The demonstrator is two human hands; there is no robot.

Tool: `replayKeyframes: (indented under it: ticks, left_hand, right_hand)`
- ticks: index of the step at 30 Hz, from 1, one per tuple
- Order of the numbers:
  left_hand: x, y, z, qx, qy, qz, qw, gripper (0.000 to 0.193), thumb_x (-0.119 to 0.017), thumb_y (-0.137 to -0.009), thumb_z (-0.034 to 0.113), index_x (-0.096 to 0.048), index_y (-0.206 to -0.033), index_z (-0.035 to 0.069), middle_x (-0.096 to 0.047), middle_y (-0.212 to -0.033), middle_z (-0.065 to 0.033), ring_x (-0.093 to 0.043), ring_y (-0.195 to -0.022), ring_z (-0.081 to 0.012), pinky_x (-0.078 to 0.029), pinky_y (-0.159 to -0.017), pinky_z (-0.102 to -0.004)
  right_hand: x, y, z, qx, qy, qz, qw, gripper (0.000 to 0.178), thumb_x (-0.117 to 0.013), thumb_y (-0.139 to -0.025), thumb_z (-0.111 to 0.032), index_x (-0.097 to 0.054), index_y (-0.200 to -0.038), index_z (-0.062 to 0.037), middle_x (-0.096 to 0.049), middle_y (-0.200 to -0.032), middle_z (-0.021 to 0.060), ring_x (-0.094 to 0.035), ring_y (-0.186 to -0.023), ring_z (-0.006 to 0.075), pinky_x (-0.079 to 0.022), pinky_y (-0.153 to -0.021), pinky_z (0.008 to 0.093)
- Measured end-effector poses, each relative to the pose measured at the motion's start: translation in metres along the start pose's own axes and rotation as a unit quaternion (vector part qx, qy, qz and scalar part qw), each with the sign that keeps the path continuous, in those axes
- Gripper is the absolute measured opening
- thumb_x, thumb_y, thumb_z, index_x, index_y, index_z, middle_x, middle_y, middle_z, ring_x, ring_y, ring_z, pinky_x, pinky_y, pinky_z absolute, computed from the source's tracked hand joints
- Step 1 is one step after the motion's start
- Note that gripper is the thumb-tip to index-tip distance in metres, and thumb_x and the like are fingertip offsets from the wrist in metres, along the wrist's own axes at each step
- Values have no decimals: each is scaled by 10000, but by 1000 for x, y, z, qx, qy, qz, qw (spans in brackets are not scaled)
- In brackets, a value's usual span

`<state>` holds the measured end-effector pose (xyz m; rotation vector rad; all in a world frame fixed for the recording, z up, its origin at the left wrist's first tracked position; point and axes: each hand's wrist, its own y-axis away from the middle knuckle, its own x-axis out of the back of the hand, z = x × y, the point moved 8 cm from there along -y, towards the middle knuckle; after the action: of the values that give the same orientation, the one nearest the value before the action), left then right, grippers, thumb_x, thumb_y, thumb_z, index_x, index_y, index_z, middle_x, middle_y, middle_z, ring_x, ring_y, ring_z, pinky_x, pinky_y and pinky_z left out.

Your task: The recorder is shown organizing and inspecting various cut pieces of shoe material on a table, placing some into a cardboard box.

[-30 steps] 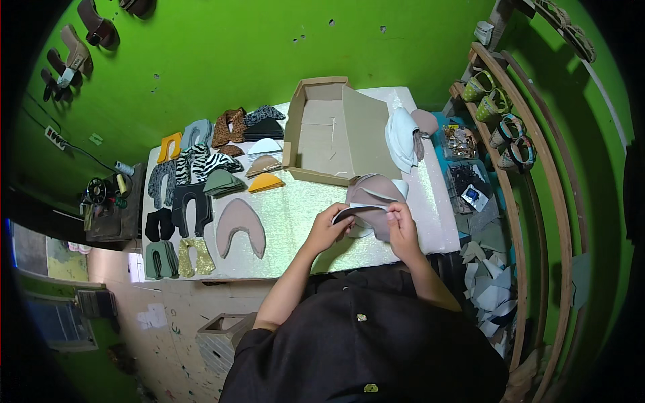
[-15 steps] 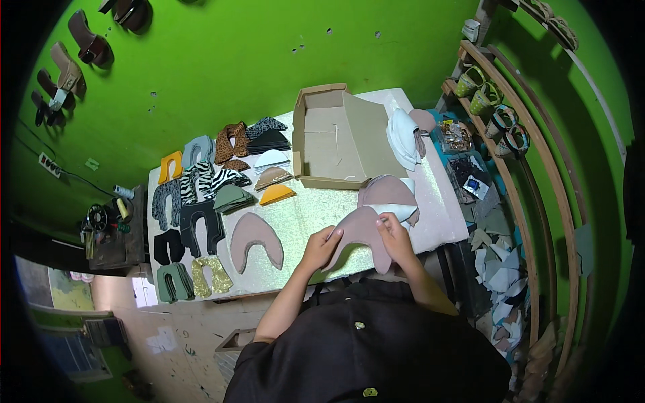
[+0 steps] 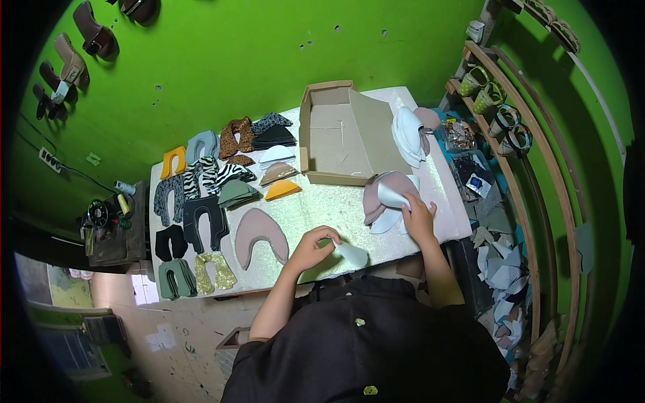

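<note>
My left hand (image 3: 314, 248), above the table's front part, pinches a small pale white piece of sheet material (image 3: 352, 254) that points to the right. My right hand (image 3: 420, 218) is at a pile of mauve curved pieces (image 3: 376, 201), its fingers closed on the edge of a curled white piece (image 3: 392, 196). More white material (image 3: 386, 222) sticks out under the pile. Left of my left hand lies a mauve U-shaped piece (image 3: 254, 221), flat on the white table (image 3: 295, 218).
An open cardboard box (image 3: 326, 134) stands at the back of the table. Stacks of cut pieces, such as zebra-striped ones (image 3: 228, 176) and black ones (image 3: 205, 225), cover the left side. White pieces (image 3: 406, 138) lie right of the box. A wooden rack (image 3: 531, 161) with shoes stands at the right.
Both hands held a mauve U-shaped piece between them; now they are apart, each on a white piece. My right hand has moved up and right to the pile.
</note>
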<state>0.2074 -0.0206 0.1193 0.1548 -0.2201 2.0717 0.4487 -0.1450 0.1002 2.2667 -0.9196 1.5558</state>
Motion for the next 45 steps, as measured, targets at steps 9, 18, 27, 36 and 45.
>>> replayKeyframes:
  ticks: [9, 18, 27, 36, 45]
  left_hand:
    - [19, -16, 52, -74, -157, 94, 980, 111, -698, -756, 176, -661, -839, 112, -486, -1215, -138, -438, -1128, -308, -290, -991, -427]
    - [51, -12, 27, 38, 63, 170, 983, 156, -637, -849, 159, -590, -905, 21, -580, -797, 3, -530, -702, -67, -424, -639, -206]
    - [45, 28, -90, 198, 113, 257, 939, 260, -599, -865, 237, -544, -948, -3, -606, -787, -85, -553, -716, -124, -443, -664, -264]
    - [44, 48, -131, 251, -2, 337, 907, 304, -539, -884, 283, -523, -926, -17, -601, -804, -162, -577, -757, -218, -443, -707, -331]
    - [38, 57, -97, 248, -278, 267, 889, 314, -580, -818, 235, -590, -1043, 16, -557, -1002, -215, -527, -940, -362, -413, -811, -438]
  right_hand:
    - [29, -1, -104, 52, -373, -133, 917, 288, -573, -835, -109, -537, -1114, -48, -567, -1091, 106, -537, -1021, 179, -410, -878, 307]
    - [-35, 14, -131, -33, -603, -291, 742, 328, -484, -947, -244, -537, -1136, 18, -590, -1014, 45, -536, -948, 102, -424, -838, 253]
    - [-124, 33, -107, -143, -630, -360, 673, 334, -494, -939, -231, -525, -1179, 0, -592, -1064, 63, -557, -960, 111, -440, -830, 251]
    - [-122, 39, -119, -79, -561, -361, 741, 627, -655, -800, -119, -333, -1332, -35, -497, -1220, 117, -504, -1101, 184, -410, -925, 312]
    - [-111, 41, -104, 126, -74, -254, 956, 626, -714, -694, -287, -466, -1246, -128, -524, -1131, 92, -462, -1109, 273, -281, -948, 496]
